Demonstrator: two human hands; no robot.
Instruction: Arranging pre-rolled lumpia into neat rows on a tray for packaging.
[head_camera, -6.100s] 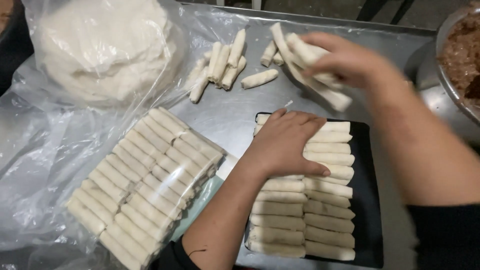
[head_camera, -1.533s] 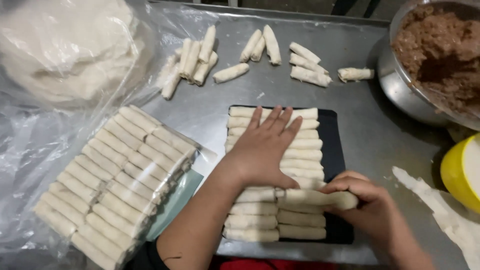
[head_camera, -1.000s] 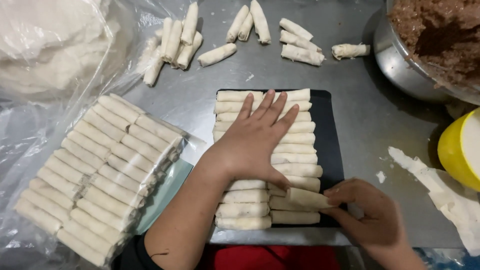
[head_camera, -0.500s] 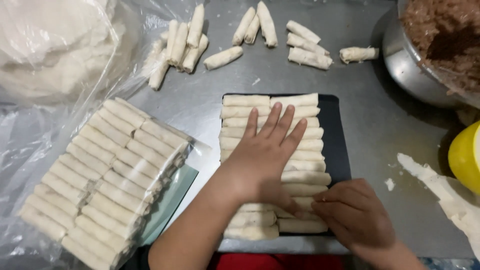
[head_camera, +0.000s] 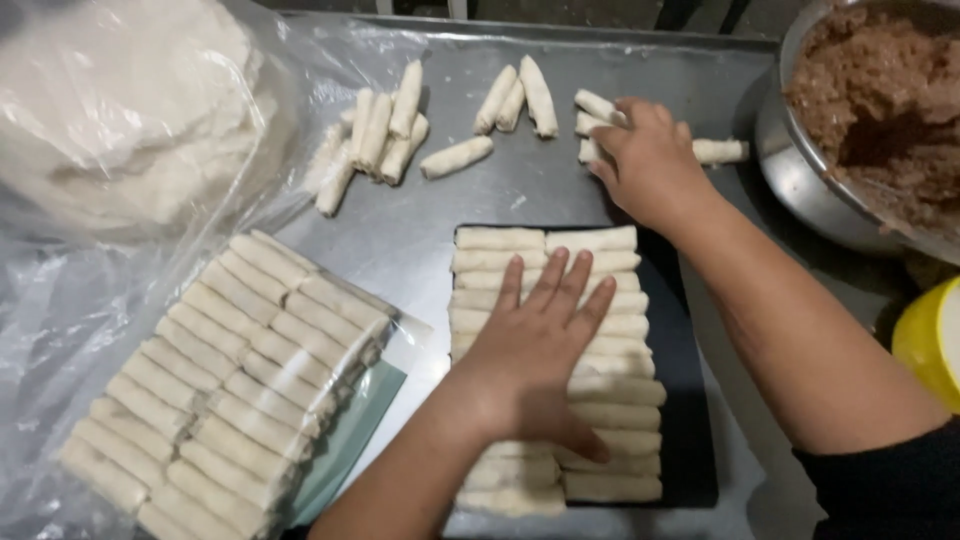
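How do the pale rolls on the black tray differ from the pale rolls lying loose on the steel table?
The pale rolls on the black tray lie packed in neat parallel rows; the loose pale rolls on the steel table lie scattered at varied angles. The left hand presses flat on the tray rolls; the right hand reaches the loose ones. Both look alike in shape and colour.

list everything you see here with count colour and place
black tray: one, centre, filled with rows of pale rolls
tray rolls: many, pale cream, two columns
loose rolls: about a dozen, pale, on steel table above tray
wrapped pack of rolls: one, pale, left
bagged wrappers: one heap, white, top left
metal bowl: one, brown filling, top right
yellow item: one, right edge
left hand: flat on tray rolls
right hand: on loose rolls
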